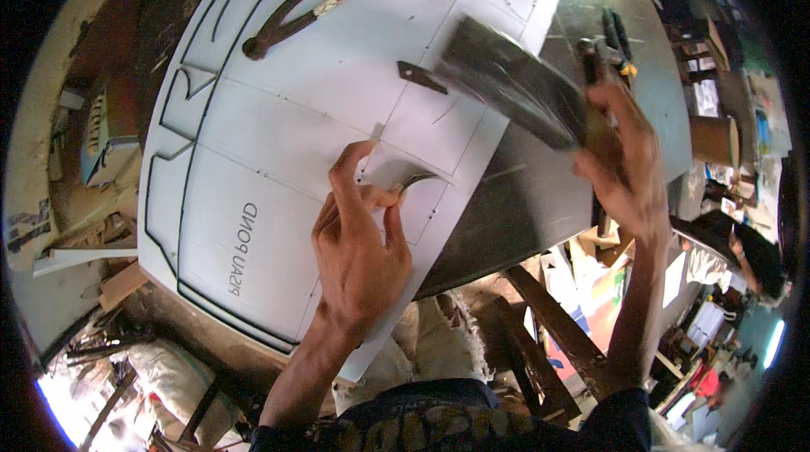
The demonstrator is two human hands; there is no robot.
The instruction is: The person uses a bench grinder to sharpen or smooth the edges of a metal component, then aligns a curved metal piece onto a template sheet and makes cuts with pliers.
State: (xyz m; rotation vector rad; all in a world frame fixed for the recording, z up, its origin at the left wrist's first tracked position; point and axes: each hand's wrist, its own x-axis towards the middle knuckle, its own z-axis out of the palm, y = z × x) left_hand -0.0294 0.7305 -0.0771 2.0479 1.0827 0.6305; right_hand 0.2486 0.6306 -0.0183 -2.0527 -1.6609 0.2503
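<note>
A white board [278, 123] with thin slits and dark strips along its outline lies before me. Thumb and forefinger of my left hand [359, 241] pinch a small curved metal strip [415, 180] against the board, at a curved line near its right edge. My right hand [626, 157] is closed round a dark, block-shaped tool [515, 81], raised over the board's right side and smeared by motion; its exact kind is unclear. A small dark metal plate [422, 78] with holes lies just left of that tool.
Pincers [316, 5] with wrapped red and black handles rest on the board's far part. Pliers [618, 34] and other tools lie on the dark tabletop [523, 199] at right. Wooden legs [548, 325] and a pale sack [177, 376] are below. Another person [709, 384] is far right.
</note>
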